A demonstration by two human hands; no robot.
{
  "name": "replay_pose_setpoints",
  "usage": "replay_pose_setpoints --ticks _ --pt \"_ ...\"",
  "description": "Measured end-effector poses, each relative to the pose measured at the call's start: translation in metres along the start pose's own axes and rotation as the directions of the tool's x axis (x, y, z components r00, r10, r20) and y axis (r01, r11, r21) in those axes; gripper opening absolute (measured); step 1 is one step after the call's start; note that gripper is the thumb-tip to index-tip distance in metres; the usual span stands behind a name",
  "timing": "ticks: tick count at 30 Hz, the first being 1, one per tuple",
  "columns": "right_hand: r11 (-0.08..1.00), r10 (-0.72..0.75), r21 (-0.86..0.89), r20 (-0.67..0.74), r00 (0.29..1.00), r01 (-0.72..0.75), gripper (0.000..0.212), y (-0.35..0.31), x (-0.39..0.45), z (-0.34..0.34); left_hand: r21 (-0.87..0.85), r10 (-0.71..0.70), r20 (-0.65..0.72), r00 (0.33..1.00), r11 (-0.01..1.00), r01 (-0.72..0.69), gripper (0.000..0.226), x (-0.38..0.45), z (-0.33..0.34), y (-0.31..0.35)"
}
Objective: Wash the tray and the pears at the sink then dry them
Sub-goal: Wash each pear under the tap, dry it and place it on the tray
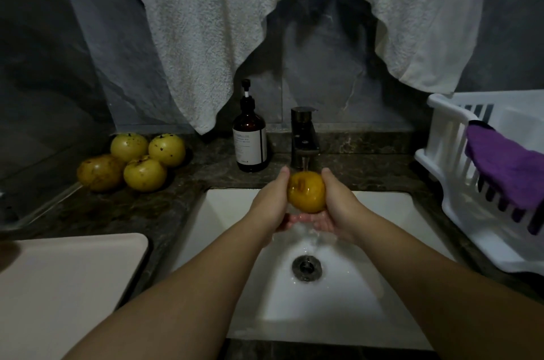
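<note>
You are in the washing step: your left hand (269,202) and right hand (335,203) cup one pear (306,192) between them, fingers curled under and around it, right under the running tap (304,139) above the sink (382,242). Four more pears (132,161) sit in a cluster on the counter (103,209) to the left, near the soap bottle (250,142). The tray (67,280) lies at the near left. Next, I'd judge, turn the fruit under the stream, then set it aside in the white rack (459,171) and fetch another.
</note>
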State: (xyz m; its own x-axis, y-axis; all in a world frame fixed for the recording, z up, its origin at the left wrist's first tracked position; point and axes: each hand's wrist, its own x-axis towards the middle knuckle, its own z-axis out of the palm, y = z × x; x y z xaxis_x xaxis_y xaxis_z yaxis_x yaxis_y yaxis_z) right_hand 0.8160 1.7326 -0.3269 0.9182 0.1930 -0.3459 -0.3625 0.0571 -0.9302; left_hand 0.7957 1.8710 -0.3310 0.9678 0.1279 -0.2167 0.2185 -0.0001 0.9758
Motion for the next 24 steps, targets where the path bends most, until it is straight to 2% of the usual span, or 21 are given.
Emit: replay_pose_setpoints --ticks 2,5,12,15,17,19,21,22,24 --pt "0.987 0.095 0.125 0.025 0.995 -0.098 0.066 0.000 0.000 -0.003 0.024 0.011 -0.013 1.000 1.000 -0.011 0.031 0.000 0.000 0.000" --pt "0.967 0.152 0.199 0.047 0.987 -0.158 0.071 -0.002 0.000 -0.007 0.062 0.056 -0.008 0.998 0.997 -0.056 0.024 0.002 0.001 -0.002" --pt "0.936 0.210 0.264 0.120 0.970 -0.235 0.072 -0.003 0.000 -0.009 0.058 0.094 -0.024 0.995 0.994 -0.092 0.029 0.004 -0.002 -0.003" --pt "0.954 0.175 0.220 0.138 0.975 -0.202 0.067 -0.004 -0.003 -0.008 0.020 0.047 0.000 0.999 0.999 -0.047 0.031 0.004 -0.001 -0.003" --pt "0.992 0.068 0.101 0.095 0.993 -0.078 0.057 -0.004 -0.004 -0.008 -0.041 -0.035 0.057 0.998 0.998 0.038 0.040 0.004 0.000 -0.002" --pt "0.977 -0.141 -0.161 0.003 0.990 0.139 0.043 -0.001 -0.003 -0.008 -0.055 -0.108 0.130 0.986 0.992 0.116 0.050 0.003 0.000 -0.003" --pt "0.826 -0.365 -0.466 -0.013 0.931 0.318 0.030 0.003 -0.002 -0.010 -0.026 -0.158 0.163 0.974 0.986 0.164 0.063 0.002 -0.001 -0.005" --pt "0.730 -0.436 -0.572 0.031 0.900 0.373 0.032 0.006 0.000 -0.011 -0.026 -0.172 0.174 0.970 0.983 0.179 0.067 0.001 0.000 -0.005" --pt "0.571 -0.493 -0.695 0.136 0.859 0.437 0.051 0.008 0.001 -0.012 -0.087 -0.176 0.188 0.966 0.977 0.195 0.069 0.002 0.000 -0.004"
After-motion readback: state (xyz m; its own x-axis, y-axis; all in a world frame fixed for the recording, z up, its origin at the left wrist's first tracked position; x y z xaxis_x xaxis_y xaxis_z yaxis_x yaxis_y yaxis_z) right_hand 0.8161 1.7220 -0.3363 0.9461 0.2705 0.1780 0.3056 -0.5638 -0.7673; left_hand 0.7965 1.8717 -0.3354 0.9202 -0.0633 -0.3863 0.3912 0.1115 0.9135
